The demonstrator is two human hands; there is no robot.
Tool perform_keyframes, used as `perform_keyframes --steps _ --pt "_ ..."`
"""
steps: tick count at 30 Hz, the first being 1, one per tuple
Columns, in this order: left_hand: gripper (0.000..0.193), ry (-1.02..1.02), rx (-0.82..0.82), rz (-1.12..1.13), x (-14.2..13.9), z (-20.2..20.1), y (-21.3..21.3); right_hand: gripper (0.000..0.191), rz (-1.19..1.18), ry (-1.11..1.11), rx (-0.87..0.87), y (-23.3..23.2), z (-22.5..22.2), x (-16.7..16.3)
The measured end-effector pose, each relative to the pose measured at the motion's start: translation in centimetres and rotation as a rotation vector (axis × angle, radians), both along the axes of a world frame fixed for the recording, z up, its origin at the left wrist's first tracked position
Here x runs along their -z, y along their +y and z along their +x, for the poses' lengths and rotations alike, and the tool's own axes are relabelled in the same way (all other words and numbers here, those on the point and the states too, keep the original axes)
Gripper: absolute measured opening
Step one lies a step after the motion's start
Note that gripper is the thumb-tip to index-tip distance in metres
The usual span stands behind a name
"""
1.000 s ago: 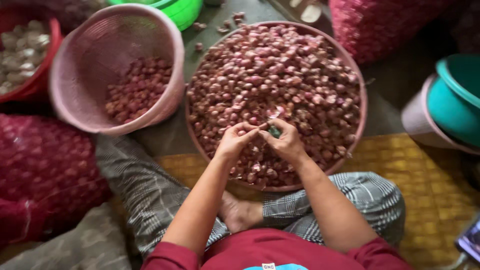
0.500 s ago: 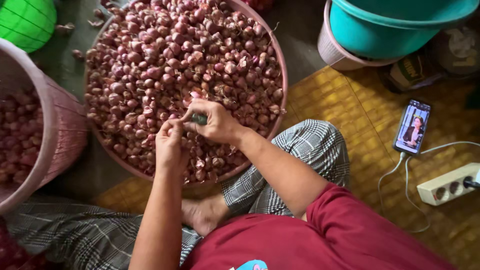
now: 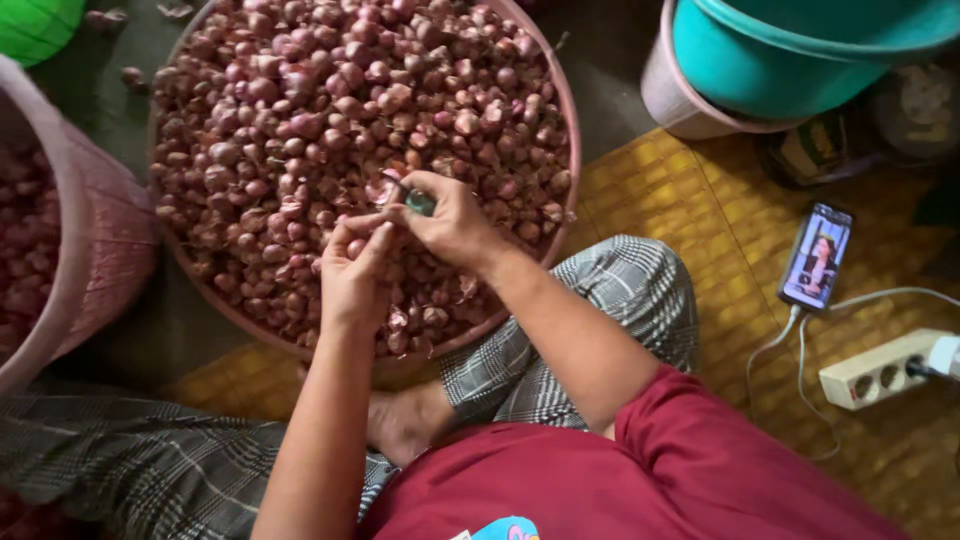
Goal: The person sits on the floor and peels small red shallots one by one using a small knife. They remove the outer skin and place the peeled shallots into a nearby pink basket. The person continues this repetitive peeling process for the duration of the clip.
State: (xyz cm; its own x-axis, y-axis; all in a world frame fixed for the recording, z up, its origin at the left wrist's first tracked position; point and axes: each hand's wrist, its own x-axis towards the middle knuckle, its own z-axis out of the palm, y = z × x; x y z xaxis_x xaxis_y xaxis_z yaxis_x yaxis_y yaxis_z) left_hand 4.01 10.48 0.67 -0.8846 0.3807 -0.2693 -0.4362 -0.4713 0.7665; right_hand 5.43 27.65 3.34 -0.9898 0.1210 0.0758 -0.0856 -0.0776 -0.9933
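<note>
Woven yellow matting (image 3: 700, 200) covers the floor on the right of the head view, giving way to a dull grey-green surface further up, where a few loose shallots lie. On it rests a wide, round pink basin (image 3: 560, 130), heaped to the rim with small purple-red shallots (image 3: 300, 110), glossy and papery. A pink mesh basket (image 3: 100, 250) with more shallots stands at the left edge, a green one (image 3: 35, 25) in the top corner, and a teal tub (image 3: 800, 50) nested in a pale pink bucket at the upper right. A phone (image 3: 816, 256) with a lit screen lies on the mat, its cable running towards a white power strip (image 3: 885, 368).

The person sits cross-legged in checked grey trousers and a dark red shirt, one bare foot tucked beneath the basin. Both hands meet above the pile: the left hand (image 3: 352, 270) pinches a single shallot (image 3: 357, 246) between its fingertips, and the right hand (image 3: 450, 222) is closed around a small green-handled tool (image 3: 420, 203) touching that bulb.

Compared with half a second ago, the view sits slightly further left, and the hands remain joined over the same part of the heap.
</note>
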Motion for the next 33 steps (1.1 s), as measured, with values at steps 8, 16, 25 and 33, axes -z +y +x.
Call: perform_keyframes --steps 8,16,25,33 --pt "0.02 0.077 -0.051 -0.167 1.1 0.6 1.1 0.017 0.276 -0.173 0.007 1.4 -0.5 0.1" --pt "0.018 0.271 -0.092 -0.187 3.6 -0.3 1.2 0.011 0.245 -0.116 -0.166 1.4 -0.3 0.5" --pt "0.019 0.023 -0.119 0.016 2.1 -0.5 0.1 0.028 0.036 -0.275 -0.272 1.7 -0.7 -0.3" --pt "0.018 0.11 -0.164 0.102 4.3 -0.8 -0.2 0.023 0.125 -0.076 -0.401 1.4 -0.8 0.5"
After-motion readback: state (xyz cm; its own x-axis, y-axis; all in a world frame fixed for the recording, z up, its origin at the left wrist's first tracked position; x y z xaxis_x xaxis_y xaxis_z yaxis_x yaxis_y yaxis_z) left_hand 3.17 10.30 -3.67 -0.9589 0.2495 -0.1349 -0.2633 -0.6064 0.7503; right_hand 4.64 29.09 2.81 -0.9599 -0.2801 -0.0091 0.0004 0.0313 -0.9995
